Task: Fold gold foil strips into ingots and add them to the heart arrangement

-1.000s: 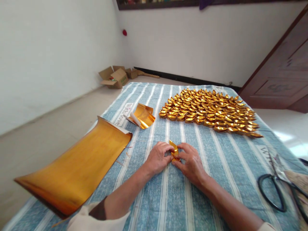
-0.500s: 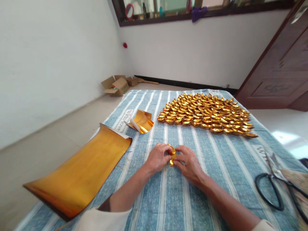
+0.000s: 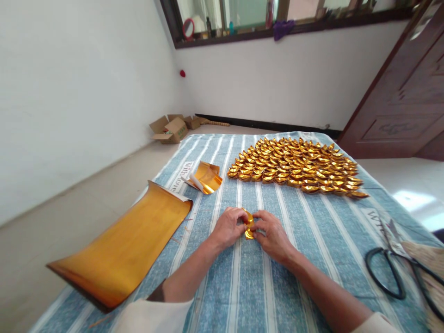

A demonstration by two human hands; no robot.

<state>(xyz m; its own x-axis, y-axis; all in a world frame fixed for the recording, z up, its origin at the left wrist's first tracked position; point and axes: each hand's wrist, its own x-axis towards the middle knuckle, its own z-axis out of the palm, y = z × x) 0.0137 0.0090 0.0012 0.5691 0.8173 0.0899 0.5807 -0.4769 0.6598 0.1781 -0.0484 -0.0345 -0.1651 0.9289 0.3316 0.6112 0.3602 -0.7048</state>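
My left hand and my right hand meet over a blue striped cloth. Between their fingertips they pinch a small folded piece of gold foil paper, mostly hidden by the fingers. Beyond the hands lies a wide patch of several finished gold paper ingots set in rows. A large curled gold foil sheet lies to the left of my left forearm. A smaller bent gold sheet rests further up the cloth.
Black-handled scissors lie at the right edge of the cloth beside a brownish bundle. Open cardboard boxes sit on the floor by the far wall. A dark wooden door stands at the right.
The gold piece has gone from standing up between my fingers to being folded smaller and lower. My head has tilted up, showing the window sill. Both hands stay together.
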